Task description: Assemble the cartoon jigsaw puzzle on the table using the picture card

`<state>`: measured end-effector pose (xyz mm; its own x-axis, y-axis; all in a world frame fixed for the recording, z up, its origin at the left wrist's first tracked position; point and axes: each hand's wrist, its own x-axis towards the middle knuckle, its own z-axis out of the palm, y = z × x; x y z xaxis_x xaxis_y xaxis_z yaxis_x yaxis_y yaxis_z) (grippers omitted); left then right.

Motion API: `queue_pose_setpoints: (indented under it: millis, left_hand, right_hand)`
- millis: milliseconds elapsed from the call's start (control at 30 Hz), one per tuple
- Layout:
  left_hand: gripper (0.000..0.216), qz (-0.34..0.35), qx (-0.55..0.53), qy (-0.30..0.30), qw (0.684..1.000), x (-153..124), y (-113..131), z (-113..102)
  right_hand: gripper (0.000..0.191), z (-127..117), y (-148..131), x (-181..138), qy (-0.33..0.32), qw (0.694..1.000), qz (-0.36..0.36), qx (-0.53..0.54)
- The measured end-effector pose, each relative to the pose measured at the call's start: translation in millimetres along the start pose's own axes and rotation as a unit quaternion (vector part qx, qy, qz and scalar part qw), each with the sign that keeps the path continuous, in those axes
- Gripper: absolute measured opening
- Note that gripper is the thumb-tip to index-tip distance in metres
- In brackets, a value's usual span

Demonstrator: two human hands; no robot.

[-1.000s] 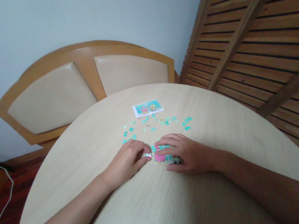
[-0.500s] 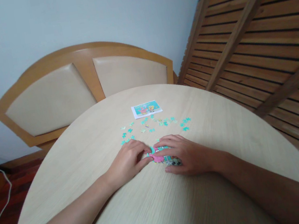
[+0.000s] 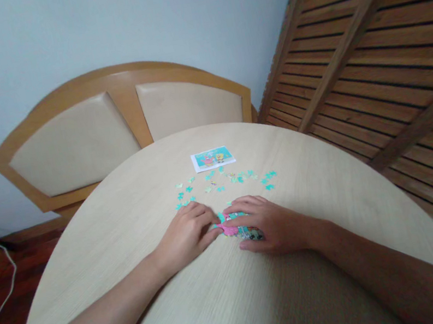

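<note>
Puzzle [image 3: 231,231], long axis roughly left to right

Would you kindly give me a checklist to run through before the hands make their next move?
1. Right hand over the puzzle: ok, fingers spread across it.
2. Left hand at the puzzle's left edge: ok, thumb and index finger there.
3. Join at that edge fully seated: cannot tell, too small and partly hidden.
4. Whole puzzle uncovered: not ok, the right hand hides part.
5. Card picture side up: ok, beyond the loose pieces.
</note>
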<state>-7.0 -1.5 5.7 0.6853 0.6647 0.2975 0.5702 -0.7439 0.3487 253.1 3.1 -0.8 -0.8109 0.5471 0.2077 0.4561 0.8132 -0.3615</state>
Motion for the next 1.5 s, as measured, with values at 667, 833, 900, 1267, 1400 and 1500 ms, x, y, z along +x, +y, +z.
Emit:
queue_pose_setpoints:
  millis: [667, 833, 900, 1267, 1400, 1500]
  left_hand:
    - [0.022, 0.013, 0.034, -0.024, 0.999, -1, 0, -3]
    - [0.023, 0.018, 0.040, 0.010, 0.999, 1, -2, -2]
    - [0.026, 0.009, 0.047, 0.034, 0.998, 3, -5, 0]
    - [0.057, -0.094, 0.129, -0.003, 0.987, 5, -17, 10]
    - [0.058, -0.094, 0.125, 0.002, 0.988, 6, -17, 11]
    - [0.062, -0.098, 0.117, -0.025, 0.988, 6, -17, 12]
  right_hand:
    - [0.050, -2, -4, 0, -0.003, 0.999, 0.002, -0.035]
    - [0.048, -3, -7, 0, 0.002, 0.999, 0.007, -0.045]
    - [0.047, -2, -6, 0, 0.007, 0.999, 0.010, -0.045]
    - [0.048, -3, -6, 0, 0.027, 0.998, 0.043, -0.032]
    - [0.047, -2, -4, 5, 0.040, 0.997, 0.059, -0.030]
    - [0.051, -1, -2, 10, 0.054, 0.994, 0.081, -0.042]
